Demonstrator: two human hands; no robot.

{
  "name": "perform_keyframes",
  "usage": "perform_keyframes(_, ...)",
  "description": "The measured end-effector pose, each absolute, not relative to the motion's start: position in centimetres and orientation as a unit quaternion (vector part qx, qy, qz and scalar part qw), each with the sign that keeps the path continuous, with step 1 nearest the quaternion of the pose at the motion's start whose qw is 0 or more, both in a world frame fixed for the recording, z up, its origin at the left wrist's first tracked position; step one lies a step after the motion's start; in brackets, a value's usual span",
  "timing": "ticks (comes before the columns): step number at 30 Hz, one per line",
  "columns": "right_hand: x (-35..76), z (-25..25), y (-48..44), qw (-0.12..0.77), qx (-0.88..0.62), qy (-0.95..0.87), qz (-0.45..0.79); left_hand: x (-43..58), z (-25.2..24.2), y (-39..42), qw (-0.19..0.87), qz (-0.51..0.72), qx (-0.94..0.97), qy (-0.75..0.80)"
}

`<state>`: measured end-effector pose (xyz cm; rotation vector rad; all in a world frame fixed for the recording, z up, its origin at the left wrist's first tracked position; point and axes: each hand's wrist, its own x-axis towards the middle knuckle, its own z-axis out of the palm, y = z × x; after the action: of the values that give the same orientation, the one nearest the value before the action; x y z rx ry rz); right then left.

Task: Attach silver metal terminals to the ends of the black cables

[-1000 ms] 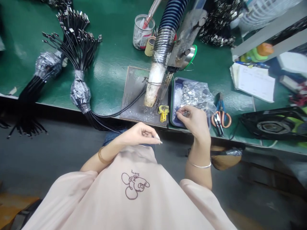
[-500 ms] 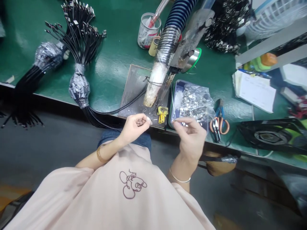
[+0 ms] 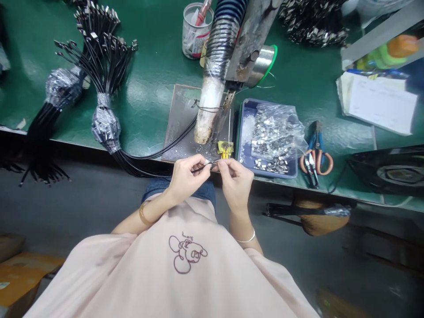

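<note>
My left hand (image 3: 188, 176) is closed in a pinch on a thin black cable (image 3: 198, 169) near its end. Fingertip to fingertip with it, my right hand (image 3: 237, 182) is pinched at the cable's tip; what lies between its fingers is too small to make out. Just beyond the hands, a small yellow holder (image 3: 225, 150) sits on a grey board (image 3: 179, 112). To the right stands a blue tray (image 3: 291, 175) with small metal connector shells (image 3: 270, 137), partly in a clear bag.
Over the board hang a ribbed fume hose (image 3: 221, 37) and a soldering fixture (image 3: 250, 44) with a solder spool (image 3: 265, 64). Wrapped cable bundles (image 3: 105, 123) lie left. Orange-handled pliers (image 3: 316, 154), a cup (image 3: 195, 39), papers (image 3: 380, 101) and a black fan (image 3: 391, 174) are around.
My right hand has moved left from beside the tray to meet my left hand at the cable tip. The view has shifted slightly.
</note>
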<state>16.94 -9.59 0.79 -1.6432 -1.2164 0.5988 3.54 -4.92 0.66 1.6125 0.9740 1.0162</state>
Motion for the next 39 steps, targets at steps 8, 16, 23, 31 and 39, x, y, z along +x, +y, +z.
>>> perform_keyframes(8, 16.75, 0.92, -9.48, 0.495, -0.662, -0.5, 0.258, 3.49, 0.72, -4.9, 0.447, 0.424, 0.684, 0.391)
perform_keyframes(16, 16.87, 0.91, -9.58, 0.487, -0.665, -0.501, 0.263, 3.45, 0.78, -4.8, 0.464, 0.417, 0.676, 0.394)
perform_keyframes(23, 16.81, 1.0, -9.59, 0.476, -0.671, -0.507, 0.256, 3.43, 0.78, -4.81, 0.479, 0.407, 0.667, 0.4)
perform_keyframes(31, 16.58, 1.3, -9.86, 0.446, -0.676, -0.566, 0.153, 3.31, 0.7, -4.97, 0.446, 0.411, 0.686, 0.402)
perform_keyframes(39, 16.65, 0.92, -9.77, 0.407, -0.665, -0.62, 0.088, 3.19, 0.54, -5.15, 0.442, 0.412, 0.694, 0.391)
